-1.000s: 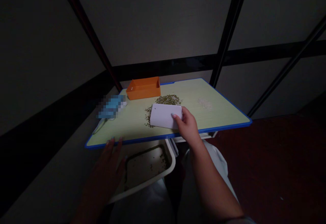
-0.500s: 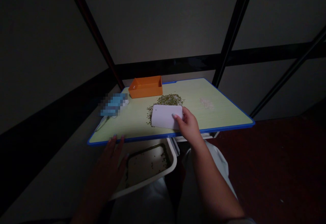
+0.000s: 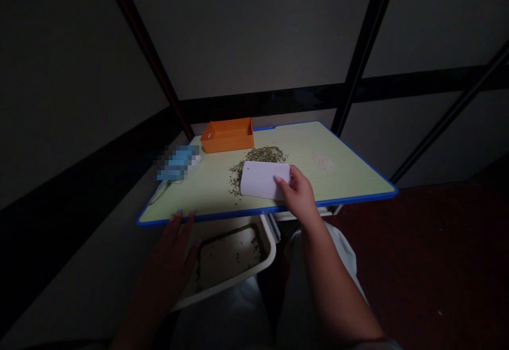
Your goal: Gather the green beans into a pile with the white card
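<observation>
My right hand [image 3: 299, 193] grips the right end of a white plastic scraper [image 3: 262, 179], thumb on its face. The scraper leans low over the near part of a spread of small green beans [image 3: 266, 154], hiding some of them. Several loose beans lie along its left edge. Paler grains seem mixed among the green ones. My left hand [image 3: 175, 241] rests with spread fingers near the table's front left edge, holding nothing. Under it and to its right is a white tray [image 3: 270, 252] with some dark grains inside, below the tabletop.
A blue-edged, pale green table [image 3: 353, 180] carries an orange open box [image 3: 227, 143] at the back left. A small pile of whitish grains [image 3: 323, 160] lies on the right. A blurred-out blue item [image 3: 178, 163] sits at the left edge. Panelled walls stand close behind and left.
My right hand has shifted the scraper slightly right and away from me, uncovering a few beans at its left edge. My left hand stays in place.
</observation>
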Demonstrator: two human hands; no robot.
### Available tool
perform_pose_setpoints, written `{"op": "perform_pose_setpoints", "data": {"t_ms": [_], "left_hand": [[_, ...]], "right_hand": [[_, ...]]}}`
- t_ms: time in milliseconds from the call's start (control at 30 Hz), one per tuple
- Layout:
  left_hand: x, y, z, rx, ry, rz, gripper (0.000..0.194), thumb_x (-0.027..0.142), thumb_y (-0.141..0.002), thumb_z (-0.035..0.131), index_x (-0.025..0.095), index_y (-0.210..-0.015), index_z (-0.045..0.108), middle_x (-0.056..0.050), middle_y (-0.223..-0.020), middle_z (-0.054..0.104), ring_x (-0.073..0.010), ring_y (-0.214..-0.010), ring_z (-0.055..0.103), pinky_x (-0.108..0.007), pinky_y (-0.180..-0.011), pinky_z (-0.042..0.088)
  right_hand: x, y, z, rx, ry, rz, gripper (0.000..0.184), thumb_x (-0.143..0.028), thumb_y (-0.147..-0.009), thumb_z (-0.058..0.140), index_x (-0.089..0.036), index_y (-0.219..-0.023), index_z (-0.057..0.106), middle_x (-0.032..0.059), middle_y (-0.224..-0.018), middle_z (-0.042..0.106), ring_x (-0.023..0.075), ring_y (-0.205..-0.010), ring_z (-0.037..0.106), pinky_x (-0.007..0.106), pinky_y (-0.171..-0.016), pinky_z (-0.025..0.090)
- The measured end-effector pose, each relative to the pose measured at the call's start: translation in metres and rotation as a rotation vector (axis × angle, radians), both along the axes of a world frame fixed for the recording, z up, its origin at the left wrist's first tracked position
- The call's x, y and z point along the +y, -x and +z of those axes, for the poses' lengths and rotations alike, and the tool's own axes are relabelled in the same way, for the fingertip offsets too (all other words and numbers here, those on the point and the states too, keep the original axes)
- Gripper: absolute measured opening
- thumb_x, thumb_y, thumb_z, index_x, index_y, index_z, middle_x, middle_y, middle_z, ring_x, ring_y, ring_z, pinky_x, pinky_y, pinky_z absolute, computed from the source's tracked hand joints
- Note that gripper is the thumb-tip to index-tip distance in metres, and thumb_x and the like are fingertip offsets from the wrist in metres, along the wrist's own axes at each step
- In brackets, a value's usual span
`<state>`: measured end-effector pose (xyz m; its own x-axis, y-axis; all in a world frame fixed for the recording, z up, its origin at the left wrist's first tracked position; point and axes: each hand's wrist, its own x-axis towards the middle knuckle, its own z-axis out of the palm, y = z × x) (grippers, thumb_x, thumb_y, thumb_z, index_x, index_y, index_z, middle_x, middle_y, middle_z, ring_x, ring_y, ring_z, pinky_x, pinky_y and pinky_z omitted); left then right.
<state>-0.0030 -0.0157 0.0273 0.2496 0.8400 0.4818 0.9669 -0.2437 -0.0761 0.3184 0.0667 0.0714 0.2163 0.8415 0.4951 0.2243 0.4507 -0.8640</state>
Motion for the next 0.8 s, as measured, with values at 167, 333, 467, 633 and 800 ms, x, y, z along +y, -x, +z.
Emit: {"op": "perform_pose_setpoints", "data": {"t_ms": [167, 333, 467, 633, 800], "left_hand": [[-0.0002, -0.0019, 0.0029, 0.003, 0.005, 0.003, 0.059, 0.04, -0.094, 0.033, 0.021, -0.15, 0.032, -0.016, -0.158, 0.036, -0.03, -0.146, 0.035, -0.052, -0.114, 0.04], [0.0008, -0.0007, 0.0033, 0.028, 0.013, 0.0, 0.059, 0.04, -0.094, 0.033, 0.021, -0.15, 0.031, -0.017, -0.158, 0.037, -0.0303, -0.146, 0.035, -0.051, -0.112, 0.043], [0.0004, -0.0004, 0.0027, 0.025, 0.007, 0.001, 0.059, 0.04, -0.094, 0.033, 0.019, -0.15, 0.031, -0.017, -0.159, 0.035, -0.0303, -0.147, 0.034, -0.049, -0.113, 0.041], [-0.0015, -0.0017, 0.0047, 0.044, 0.0, -0.006, 0.06, 0.04, -0.095, 0.033, 0.018, -0.15, 0.032, -0.018, -0.159, 0.035, -0.0308, -0.146, 0.035, -0.049, -0.112, 0.042], [0.0002, 0.0001, 0.0025, 0.05, -0.038, -0.016, 0.059, 0.04, -0.095, 0.034, 0.017, -0.149, 0.032, -0.019, -0.157, 0.037, -0.0308, -0.146, 0.036, -0.048, -0.113, 0.041]], "right_hand": [[-0.0013, -0.0003, 0.0013, -0.01, 0.001, 0.004, 0.013, -0.028, -0.084, 0.057, -0.021, -0.095, 0.06, 0.0056, -0.09, 0.071, 0.0217, -0.083, 0.063, 0.033, -0.076, 0.049], [-0.0014, 0.0, 0.0018, -0.012, 0.002, 0.023, 0.015, -0.028, -0.085, 0.057, -0.02, -0.096, 0.06, 0.0064, -0.091, 0.07, 0.0218, -0.083, 0.063, 0.034, -0.076, 0.048], [-0.0017, 0.0013, 0.0014, -0.022, 0.0, 0.027, 0.013, -0.028, -0.085, 0.057, -0.021, -0.095, 0.06, 0.0052, -0.088, 0.07, 0.0215, -0.081, 0.061, 0.033, -0.073, 0.048], [-0.0032, 0.0025, 0.0021, -0.025, -0.006, 0.045, 0.013, -0.026, -0.086, 0.057, -0.02, -0.097, 0.061, 0.0054, -0.09, 0.07, 0.0213, -0.082, 0.061, 0.032, -0.075, 0.048], [-0.0035, 0.0035, 0.0017, -0.022, -0.007, 0.063, 0.013, -0.027, -0.085, 0.057, -0.02, -0.097, 0.061, 0.0041, -0.088, 0.069, 0.0208, -0.082, 0.061, 0.031, -0.074, 0.047]]}}
